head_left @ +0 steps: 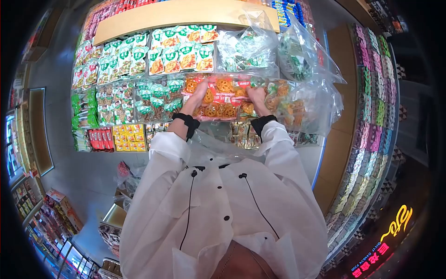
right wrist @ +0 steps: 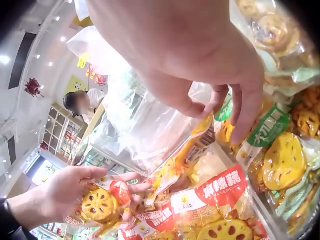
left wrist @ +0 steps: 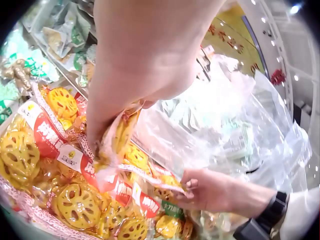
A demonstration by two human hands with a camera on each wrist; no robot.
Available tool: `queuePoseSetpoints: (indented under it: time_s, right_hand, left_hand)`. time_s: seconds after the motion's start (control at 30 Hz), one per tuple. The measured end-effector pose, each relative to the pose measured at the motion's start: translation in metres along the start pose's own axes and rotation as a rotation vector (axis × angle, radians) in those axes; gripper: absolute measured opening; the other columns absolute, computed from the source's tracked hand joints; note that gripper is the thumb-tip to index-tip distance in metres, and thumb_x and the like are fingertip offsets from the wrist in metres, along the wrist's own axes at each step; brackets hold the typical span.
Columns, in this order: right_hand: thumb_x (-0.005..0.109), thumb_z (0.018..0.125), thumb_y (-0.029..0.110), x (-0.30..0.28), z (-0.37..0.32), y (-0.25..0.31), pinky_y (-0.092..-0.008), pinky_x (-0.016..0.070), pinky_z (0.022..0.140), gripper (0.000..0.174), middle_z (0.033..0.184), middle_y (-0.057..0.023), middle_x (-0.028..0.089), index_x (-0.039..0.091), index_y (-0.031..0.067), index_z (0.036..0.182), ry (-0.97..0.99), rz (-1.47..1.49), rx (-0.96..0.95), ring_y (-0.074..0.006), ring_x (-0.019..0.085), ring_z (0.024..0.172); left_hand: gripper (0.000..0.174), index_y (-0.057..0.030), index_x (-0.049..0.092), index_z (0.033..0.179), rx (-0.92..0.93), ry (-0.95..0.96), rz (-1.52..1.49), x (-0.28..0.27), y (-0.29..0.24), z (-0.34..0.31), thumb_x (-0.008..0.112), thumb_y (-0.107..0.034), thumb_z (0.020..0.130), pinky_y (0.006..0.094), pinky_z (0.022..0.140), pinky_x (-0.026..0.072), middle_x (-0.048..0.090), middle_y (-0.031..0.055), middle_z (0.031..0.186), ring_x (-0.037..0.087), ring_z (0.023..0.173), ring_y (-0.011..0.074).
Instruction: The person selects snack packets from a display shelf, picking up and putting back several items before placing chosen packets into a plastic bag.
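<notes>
Red-labelled packets of lotus root slices (head_left: pixel 222 110) (left wrist: pixel 77 205) lie in rows in a compartment. My left hand (head_left: pixel 200 96) (left wrist: pixel 145 60) holds one such packet (right wrist: pixel 100 204), its fingers curled round it. On the right side of the same compartment, my right hand (head_left: pixel 258 98) (right wrist: pixel 200 60) pinches the top edge of a tilted packet (right wrist: pixel 182 160) between thumb and fingers. Green-labelled packets (right wrist: pixel 282 162) lie beside it, past a clear divider (right wrist: pixel 250 200).
Green-and-white snack packets (head_left: pixel 183 58) fill compartments behind. Large clear plastic bags (head_left: pixel 320 93) cover the right side. A wooden board (head_left: pixel 186 17) crosses the far part of the display. In the right wrist view a person (right wrist: pixel 90 102) stands in the background.
</notes>
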State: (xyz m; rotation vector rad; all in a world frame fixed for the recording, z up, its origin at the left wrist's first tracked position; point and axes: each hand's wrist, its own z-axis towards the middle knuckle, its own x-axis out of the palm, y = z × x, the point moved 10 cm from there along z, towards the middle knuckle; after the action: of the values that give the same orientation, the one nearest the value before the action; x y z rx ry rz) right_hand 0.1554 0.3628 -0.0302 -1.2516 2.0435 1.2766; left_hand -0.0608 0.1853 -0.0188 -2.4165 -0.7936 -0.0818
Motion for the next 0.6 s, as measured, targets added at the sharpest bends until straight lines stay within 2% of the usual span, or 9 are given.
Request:
queuePoseSetpoints:
  time_s: [0.1,0.13,0.2,0.27,0.3,0.4,0.47,0.53,0.6]
  right_hand:
    - [0.068,0.083,0.025,0.012,0.012,-0.027,-0.036,0.0567,0.072,0.028,0.071,-0.0123,0.068,0.066,-0.0025,0.076,0.056,0.204,0.075,-0.0211,0.072,0.075]
    - [0.066,0.086,0.019,0.004,0.001,-0.022,-0.0295,0.0517,0.06,0.023,0.064,-0.0056,0.062,0.061,-0.0001,0.074,0.066,0.246,0.048,-0.0124,0.065,0.067]
    - [0.066,0.087,0.018,-0.026,-0.027,-0.005,-0.0236,0.043,0.054,0.021,0.063,-0.0008,0.057,0.057,0.0041,0.073,-0.086,0.194,-0.142,-0.0078,0.054,0.059]
    - [0.064,0.086,0.017,-0.026,-0.054,-0.002,-0.0259,0.0409,0.054,0.024,0.06,0.001,0.054,0.054,0.0054,0.068,-0.012,0.592,-0.293,-0.0085,0.05,0.055]
    - [0.06,0.09,0.009,-0.026,-0.076,0.004,-0.0216,0.0355,0.052,0.017,0.064,0.0063,0.049,0.052,0.009,0.075,0.074,0.681,-0.273,-0.0011,0.045,0.058]
    - [0.059,0.093,0.008,-0.027,-0.12,0.007,-0.0211,0.0361,0.055,0.014,0.069,0.0062,0.051,0.054,0.0085,0.08,0.165,0.846,-0.266,-0.0011,0.045,0.061]
    - [0.059,0.094,0.009,-0.031,-0.142,0.014,-0.0203,0.0357,0.057,0.014,0.071,0.0066,0.051,0.054,0.0082,0.081,0.17,0.905,-0.284,-0.0006,0.045,0.063]
    - [0.058,0.095,0.009,-0.031,-0.149,0.016,-0.0195,0.0352,0.058,0.014,0.073,0.0069,0.051,0.054,0.0079,0.082,0.163,0.966,-0.302,0.0,0.045,0.065]
    - [0.058,0.095,0.01,-0.026,-0.153,0.012,-0.019,0.0355,0.061,0.013,0.074,0.0068,0.051,0.053,0.0075,0.083,0.175,0.985,-0.307,0.0004,0.045,0.068]
  left_hand:
    - [0.051,-0.004,0.051,0.138,0.136,0.239,-0.256,0.003,-0.013,-0.025,0.033,-0.033,0.101,0.0454,0.092,0.0539,0.061,0.0195,0.13,0.065,0.11,0.0302]
    - [0.053,-0.003,0.047,0.144,0.243,0.379,-0.462,0.006,-0.029,-0.041,0.032,-0.03,0.102,0.0452,0.097,0.0532,0.059,0.0206,0.133,0.065,0.113,0.0319]
    - [0.053,-0.0058,0.038,0.152,0.269,0.418,-0.46,0.004,-0.035,-0.07,0.031,-0.026,0.103,0.0457,0.105,0.0488,0.057,0.0215,0.137,0.062,0.119,0.0322]
    - [0.053,-0.0058,0.038,0.151,0.324,0.479,-0.502,0.011,-0.043,-0.1,0.03,-0.028,0.104,0.0452,0.108,0.0463,0.056,0.0234,0.138,0.059,0.123,0.0326]
    - [0.053,-0.0058,0.037,0.151,0.331,0.507,-0.535,0.014,-0.045,-0.11,0.031,-0.029,0.104,0.0456,0.11,0.0443,0.055,0.0249,0.138,0.056,0.127,0.0331]
    - [0.055,-0.001,0.037,0.149,0.383,0.503,-0.553,0.02,-0.051,-0.139,0.033,-0.032,0.104,0.0479,0.112,0.0394,0.057,0.0236,0.137,0.054,0.129,0.0364]
    - [0.049,0.002,0.042,0.144,0.372,0.564,-0.591,0.026,-0.052,-0.151,0.039,-0.027,0.105,0.0465,0.108,0.0452,0.057,0.0223,0.137,0.058,0.125,0.0339]
    - [0.048,0.0111,0.041,0.141,0.401,0.343,-0.416,0.024,-0.053,-0.161,0.04,-0.022,0.107,0.0439,0.107,0.0478,0.055,0.0247,0.138,0.056,0.127,0.0317]
    - [0.044,0.013,0.043,0.138,0.376,0.364,-0.438,0.022,-0.044,-0.152,0.043,-0.018,0.106,0.0422,0.106,0.0499,0.056,0.0232,0.138,0.058,0.125,0.0297]
